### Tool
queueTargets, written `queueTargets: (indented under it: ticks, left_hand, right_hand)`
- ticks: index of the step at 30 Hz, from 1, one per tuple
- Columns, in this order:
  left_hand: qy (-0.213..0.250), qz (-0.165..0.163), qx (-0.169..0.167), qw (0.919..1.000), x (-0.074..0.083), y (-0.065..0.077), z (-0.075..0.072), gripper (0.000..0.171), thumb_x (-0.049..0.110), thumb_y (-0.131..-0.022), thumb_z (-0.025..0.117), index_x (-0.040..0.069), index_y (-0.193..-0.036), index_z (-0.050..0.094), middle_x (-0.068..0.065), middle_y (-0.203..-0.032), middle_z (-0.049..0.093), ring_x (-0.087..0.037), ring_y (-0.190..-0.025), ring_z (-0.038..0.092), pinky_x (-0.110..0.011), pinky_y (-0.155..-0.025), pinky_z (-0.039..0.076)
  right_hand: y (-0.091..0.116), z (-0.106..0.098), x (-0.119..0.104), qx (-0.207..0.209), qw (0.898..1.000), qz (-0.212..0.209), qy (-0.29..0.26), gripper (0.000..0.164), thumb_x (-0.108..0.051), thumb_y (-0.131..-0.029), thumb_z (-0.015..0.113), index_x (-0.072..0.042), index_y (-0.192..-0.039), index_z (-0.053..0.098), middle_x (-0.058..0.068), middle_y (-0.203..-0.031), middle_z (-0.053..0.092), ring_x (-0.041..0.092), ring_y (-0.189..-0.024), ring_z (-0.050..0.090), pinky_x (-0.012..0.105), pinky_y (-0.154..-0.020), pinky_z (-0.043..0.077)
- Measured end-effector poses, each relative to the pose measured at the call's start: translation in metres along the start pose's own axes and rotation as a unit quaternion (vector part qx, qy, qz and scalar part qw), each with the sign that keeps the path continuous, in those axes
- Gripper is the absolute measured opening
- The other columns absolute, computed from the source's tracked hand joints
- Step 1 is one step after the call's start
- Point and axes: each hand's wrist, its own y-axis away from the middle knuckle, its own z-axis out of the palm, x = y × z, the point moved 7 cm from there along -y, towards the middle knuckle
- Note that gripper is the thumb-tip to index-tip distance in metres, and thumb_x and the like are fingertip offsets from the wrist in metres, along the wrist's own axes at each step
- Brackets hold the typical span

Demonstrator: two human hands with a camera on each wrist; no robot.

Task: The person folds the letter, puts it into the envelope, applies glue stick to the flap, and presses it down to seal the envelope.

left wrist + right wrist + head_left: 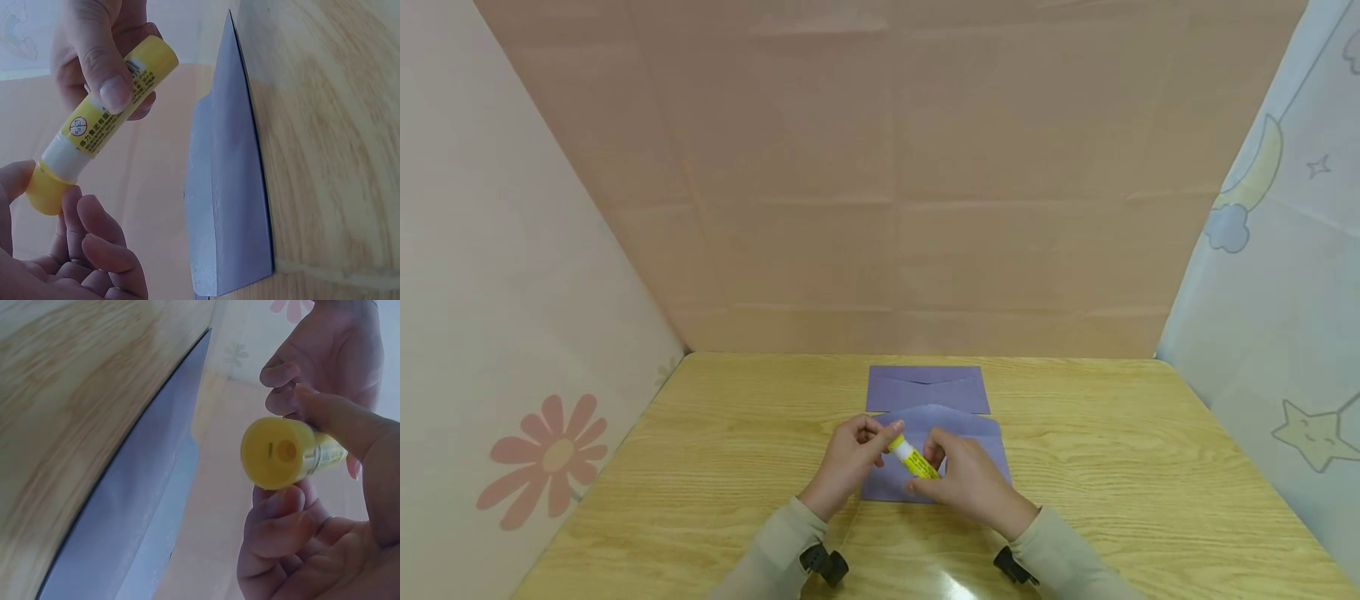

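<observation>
A yellow and white glue stick is held between both hands above a purple envelope whose flap is raised. My left hand pinches the yellow cap at its upper left end between thumb and fingers. Around the labelled yellow barrel my right hand curls its thumb and fingers. A white band shows between cap and barrel in the left wrist view. The barrel's round yellow base faces the right wrist camera.
Behind the open envelope lies a second purple envelope, its flap folded down. Both rest on a wood-grain table. A pinkish-tan backdrop stands along the back, with pale patterned sheets at the sides.
</observation>
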Motion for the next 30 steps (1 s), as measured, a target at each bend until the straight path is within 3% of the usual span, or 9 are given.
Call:
queueTargets:
  ticks: [9,14,16,18,21,23,25,30]
  left_hand:
    - [-0.030,0.010,0.021,0.9993,0.001,-0.002,-0.013,0.043,0.047,-0.092,0.070,0.005,-0.099,0.064,-0.007,-0.090,0.063,-0.025,-0.075,0.061,-0.041,-0.072,0.052]
    - [-0.132,0.045,0.026,0.9898,0.003,-0.004,-0.026,0.029,0.034,-0.093,0.072,0.007,-0.104,0.067,-0.006,-0.095,0.064,-0.021,-0.074,0.060,-0.032,-0.064,0.052]
    - [-0.198,0.058,0.032,0.9779,0.003,-0.004,-0.031,0.023,0.027,-0.092,0.073,0.009,-0.105,0.069,-0.005,-0.097,0.065,-0.016,-0.070,0.059,-0.030,-0.061,0.051]
    - [-0.268,0.068,0.043,0.9601,0.001,-0.003,-0.036,0.021,0.022,-0.089,0.073,0.008,-0.105,0.070,-0.006,-0.099,0.067,-0.014,-0.069,0.057,-0.030,-0.059,0.049]
    - [-0.365,0.071,0.064,0.9260,-0.004,-0.003,-0.046,0.019,0.015,-0.084,0.073,0.007,-0.101,0.071,-0.007,-0.097,0.070,-0.015,-0.072,0.060,-0.033,-0.059,0.049]
    - [-0.406,0.066,0.072,0.9084,-0.008,-0.004,-0.052,0.019,0.011,-0.080,0.073,0.005,-0.098,0.070,-0.008,-0.095,0.071,-0.017,-0.074,0.062,-0.034,-0.059,0.050]
    - [-0.429,0.058,0.072,0.8986,-0.014,-0.005,-0.055,0.018,0.007,-0.078,0.073,0.004,-0.096,0.070,-0.009,-0.093,0.072,-0.018,-0.075,0.063,-0.033,-0.056,0.049]
    - [-0.449,0.045,0.067,0.8897,-0.020,-0.007,-0.057,0.022,0.004,-0.075,0.075,0.002,-0.097,0.071,-0.012,-0.094,0.073,-0.024,-0.078,0.065,-0.033,-0.054,0.048]
  right_hand:
    - [0.000,0.000,0.004,0.003,1.000,-0.001,0.001,0.039,-0.029,-0.072,0.090,-0.017,-0.083,0.055,-0.010,-0.078,0.060,0.005,-0.064,0.048,0.022,-0.057,0.042]
    - [-0.001,-0.002,0.013,0.013,1.000,0.021,0.003,0.031,-0.028,-0.074,0.087,-0.017,-0.084,0.059,-0.009,-0.078,0.062,0.005,-0.061,0.049,0.023,-0.054,0.042]
    - [-0.002,-0.004,0.016,0.022,0.999,0.034,0.006,0.027,-0.029,-0.076,0.085,-0.018,-0.084,0.063,-0.009,-0.078,0.062,0.006,-0.061,0.049,0.023,-0.054,0.042]
    - [-0.003,-0.006,0.019,0.033,0.998,0.046,0.006,0.022,-0.030,-0.078,0.084,-0.018,-0.085,0.067,-0.009,-0.078,0.063,0.007,-0.062,0.048,0.024,-0.054,0.041]
    - [-0.006,-0.009,0.023,0.051,0.997,0.060,0.002,0.018,-0.029,-0.078,0.084,-0.018,-0.087,0.072,-0.009,-0.080,0.065,0.008,-0.063,0.048,0.025,-0.056,0.041]
    - [-0.008,-0.010,0.026,0.060,0.996,0.069,-0.010,0.019,-0.027,-0.078,0.084,-0.017,-0.090,0.074,-0.009,-0.082,0.065,0.009,-0.062,0.047,0.025,-0.056,0.041]
    - [-0.010,-0.011,0.028,0.064,0.995,0.078,-0.027,0.022,-0.025,-0.078,0.085,-0.015,-0.093,0.074,-0.008,-0.080,0.064,0.010,-0.059,0.046,0.026,-0.053,0.040]
    - [-0.016,-0.011,0.032,0.070,0.992,0.092,-0.054,0.021,-0.019,-0.078,0.084,-0.015,-0.093,0.069,-0.002,-0.072,0.057,0.013,-0.054,0.043,0.027,-0.048,0.036]
